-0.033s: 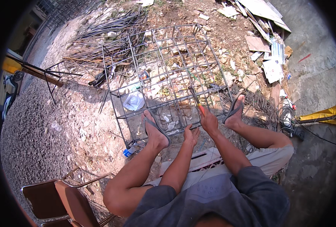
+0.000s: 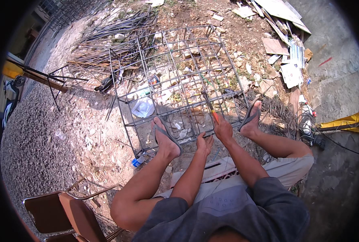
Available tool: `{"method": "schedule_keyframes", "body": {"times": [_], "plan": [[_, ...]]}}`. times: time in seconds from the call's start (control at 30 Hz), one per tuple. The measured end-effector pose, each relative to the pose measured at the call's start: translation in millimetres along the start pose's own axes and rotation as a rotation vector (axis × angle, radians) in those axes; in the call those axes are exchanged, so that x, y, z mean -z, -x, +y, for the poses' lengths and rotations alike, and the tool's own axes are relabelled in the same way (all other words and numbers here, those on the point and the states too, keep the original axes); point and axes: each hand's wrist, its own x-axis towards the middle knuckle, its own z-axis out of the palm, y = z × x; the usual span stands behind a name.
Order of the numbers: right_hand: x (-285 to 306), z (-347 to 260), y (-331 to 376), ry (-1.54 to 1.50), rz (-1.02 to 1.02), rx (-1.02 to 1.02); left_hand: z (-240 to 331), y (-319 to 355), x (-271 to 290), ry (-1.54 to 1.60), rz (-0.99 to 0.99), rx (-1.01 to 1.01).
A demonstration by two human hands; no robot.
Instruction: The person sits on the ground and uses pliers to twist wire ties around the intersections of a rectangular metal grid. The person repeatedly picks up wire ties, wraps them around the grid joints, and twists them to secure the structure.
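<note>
Rebar cage (image 2: 182, 84) lies on rubble ground (image 2: 92, 129), short of that ground's right-hand edge with the concrete (image 2: 337, 80). My right hand (image 2: 224, 130) is wrapped round an orange-handled tool (image 2: 212, 108); left hand (image 2: 205, 144) at the cage's near side, its grip I cannot tell. Cage: probably stiff, rough, awkwardly heavy; best held at near-corner bar crossings.

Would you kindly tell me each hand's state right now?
Left hand: at the steel frame; grip cannot be told.
Right hand: closed, holding an orange-handled tool.
</note>
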Motion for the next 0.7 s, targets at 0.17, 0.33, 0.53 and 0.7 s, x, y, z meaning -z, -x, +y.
{"method": "schedule_keyframes", "body": {"times": [0.17, 0.33, 0.53, 0.7], "plan": [[-8, 10, 2, 0.096, -0.213, -0.133, 2, -1, -1, 0.017, -0.025, 0.015], [-10, 5, 16, -0.018, -0.064, -0.11, -1, -3, 6, 0.033, -0.011, -0.013], [-14, 13, 13, 0.036, -0.147, -0.144, -1, 2, 1, 0.034, -0.018, 0.015], [-13, 5, 6, 0.056, -0.225, -0.15, -4, 2, -2, 0.049, -0.04, 0.028]]}}
